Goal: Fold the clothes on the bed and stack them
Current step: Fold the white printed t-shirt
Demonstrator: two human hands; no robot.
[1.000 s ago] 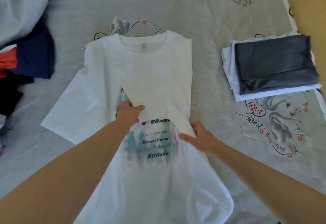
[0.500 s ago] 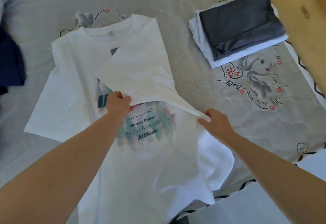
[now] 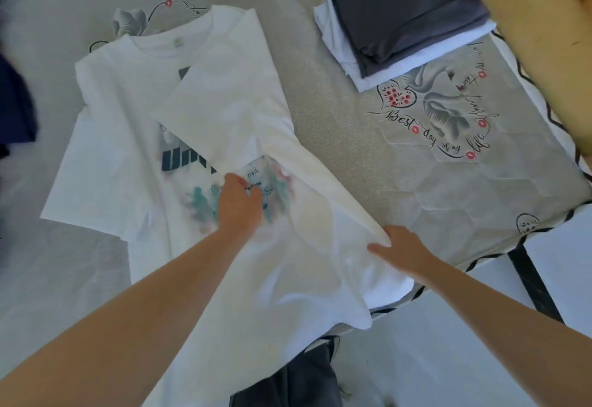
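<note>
Right hand (image 3: 398, 248) drew folded white T-shirt (image 3: 230, 105) edge toward bed (image 3: 336, 118) corner, pinching it; left hand (image 3: 238, 203) flat, open, anchoring print.

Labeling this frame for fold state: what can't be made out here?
Head view:
- White T-shirt print: partly covered by the folded-over flap and left hand; small text blurred.
- Right hand fingertips: tucked under the fabric edge.
- Folded stack: top cut off by the frame; item count unclear.
- Dark clothes: cropped at the left edge.

Right hand (image 3: 402, 248) pinches white T-shirt (image 3: 128, 112) edge.
</note>
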